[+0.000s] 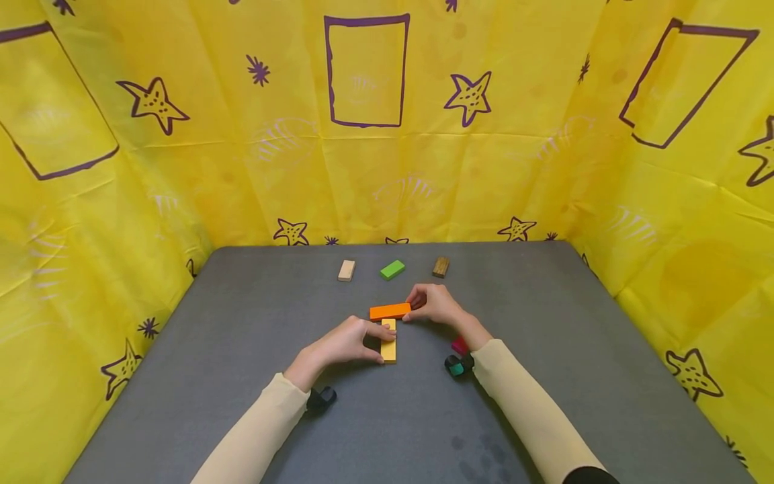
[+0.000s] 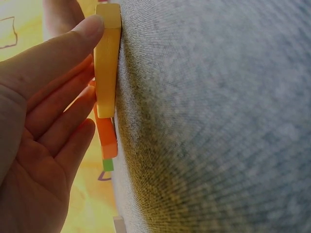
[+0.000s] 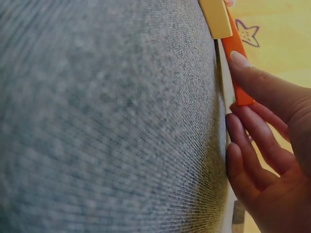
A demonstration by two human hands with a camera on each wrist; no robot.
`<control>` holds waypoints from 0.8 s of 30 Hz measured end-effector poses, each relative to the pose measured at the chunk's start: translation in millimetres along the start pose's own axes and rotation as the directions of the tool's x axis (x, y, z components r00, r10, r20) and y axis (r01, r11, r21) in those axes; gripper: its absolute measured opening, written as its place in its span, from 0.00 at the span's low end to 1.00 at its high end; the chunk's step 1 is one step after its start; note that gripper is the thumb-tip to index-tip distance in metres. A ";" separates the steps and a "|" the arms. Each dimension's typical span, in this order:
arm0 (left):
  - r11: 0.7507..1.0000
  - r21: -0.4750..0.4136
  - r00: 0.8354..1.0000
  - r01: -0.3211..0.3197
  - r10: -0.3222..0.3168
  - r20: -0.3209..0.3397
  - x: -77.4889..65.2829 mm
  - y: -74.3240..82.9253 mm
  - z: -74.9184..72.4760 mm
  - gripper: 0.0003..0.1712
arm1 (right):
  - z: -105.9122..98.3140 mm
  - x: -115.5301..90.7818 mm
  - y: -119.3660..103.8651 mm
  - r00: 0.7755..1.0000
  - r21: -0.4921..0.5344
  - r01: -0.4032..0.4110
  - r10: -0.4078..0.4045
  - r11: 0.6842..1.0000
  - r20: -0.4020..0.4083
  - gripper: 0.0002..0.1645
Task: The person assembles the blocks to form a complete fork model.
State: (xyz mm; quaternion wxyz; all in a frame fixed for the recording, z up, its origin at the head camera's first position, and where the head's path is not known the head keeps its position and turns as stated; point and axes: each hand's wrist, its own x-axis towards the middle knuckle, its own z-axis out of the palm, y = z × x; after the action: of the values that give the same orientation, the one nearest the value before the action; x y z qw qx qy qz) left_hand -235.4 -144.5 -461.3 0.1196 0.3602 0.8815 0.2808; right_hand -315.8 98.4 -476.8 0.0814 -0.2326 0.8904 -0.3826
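Near the middle of the table, a yellow block [image 1: 389, 351] lies pointing away from me, its far end close against the long side of an orange block [image 1: 387, 312]. Together they form a T. My left hand [image 1: 345, 344] pinches the yellow block, thumb at the near end and fingers towards its far end; the thumb also shows on the block [image 2: 108, 63] in the left wrist view. With thumb and fingers, my right hand [image 1: 437, 306] grips the right end of the orange block. The right wrist view shows that thumb pressed on the orange block [image 3: 242, 90].
Behind these lie a pale wood block [image 1: 347, 271], a green block [image 1: 392, 270] and a dark brown block [image 1: 441, 267] in a row. A magenta block [image 1: 459, 345] is partly hidden by my right wrist. Yellow patterned cloth [image 1: 375, 181] surrounds the grey table [image 1: 254, 289].
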 end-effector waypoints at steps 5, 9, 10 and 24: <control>1.000 0.004 1.000 -0.006 0.006 -0.005 0.1 -1.1 1.1 0.29 | 1.3 -1.4 -1.0 1.000 -0.013 -0.004 0.004 1.000 0.017 0.21; 1.000 0.004 1.000 -0.009 0.009 -0.003 0.0 -1.0 1.3 0.29 | 2.1 -1.3 -0.7 1.000 -0.023 0.001 0.000 1.000 0.028 0.20; 1.000 0.004 1.000 -0.009 0.009 -0.003 -0.1 -0.9 1.3 0.29 | 2.3 -1.1 -0.5 1.000 -0.026 0.003 -0.003 1.000 0.031 0.20; 1.000 0.002 1.000 -0.004 0.004 -0.005 -0.6 -0.8 0.3 0.29 | 3.4 -0.9 -0.3 0.999 -0.059 0.032 -0.030 0.998 0.041 0.19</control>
State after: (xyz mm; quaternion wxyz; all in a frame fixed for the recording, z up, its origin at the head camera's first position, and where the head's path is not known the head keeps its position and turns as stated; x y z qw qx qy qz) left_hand -235.3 -145.3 -462.0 0.1167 0.3613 0.8814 0.2811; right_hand -313.8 96.4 -479.0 0.0865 -0.2565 0.8959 -0.3522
